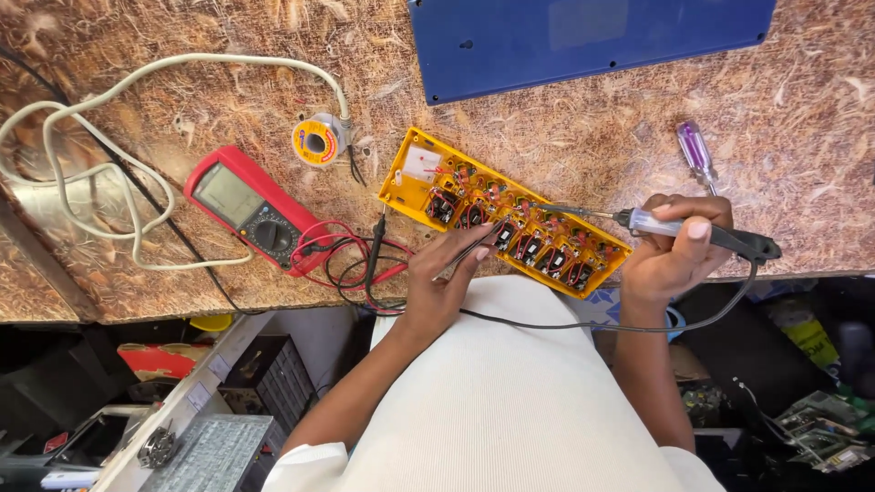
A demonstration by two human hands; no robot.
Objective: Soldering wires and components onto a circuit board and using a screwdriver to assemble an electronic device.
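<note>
In the head view much is cut off or hard to read: the blue panel (583, 36) runs out past the top edge, the white cable (100, 173) loops off the left edge, and the space below the table edge is dark, with a small drawer cabinet (273, 378) and loose clutter that cannot be made out. The fine parts inside the open yellow casing (410, 178) are too small to tell apart; it lies slanted on the brown speckled table (802, 118) near the front edge and holds a row of black components joined by red and black wires. The left hand (442, 282) is closed narrowly, pinching a thin strand of solder wire (474, 251) between finger and thumb, its end reaching into the middle of the casing; whether the strand touches a part there cannot be told. The right hand (679, 246) is wrapped around the handle of a soldering iron (693, 232), whose thin tip points left over the casing's right half, its dark cord curving down across the person's pale clothing. A purple-handled screwdriver (697, 155) lies just beyond the right hand. Left of the casing lies a red multimeter (251, 210) with red and black leads coiled beside it, and a small yellow solder spool (316, 141) sits behind it.
</note>
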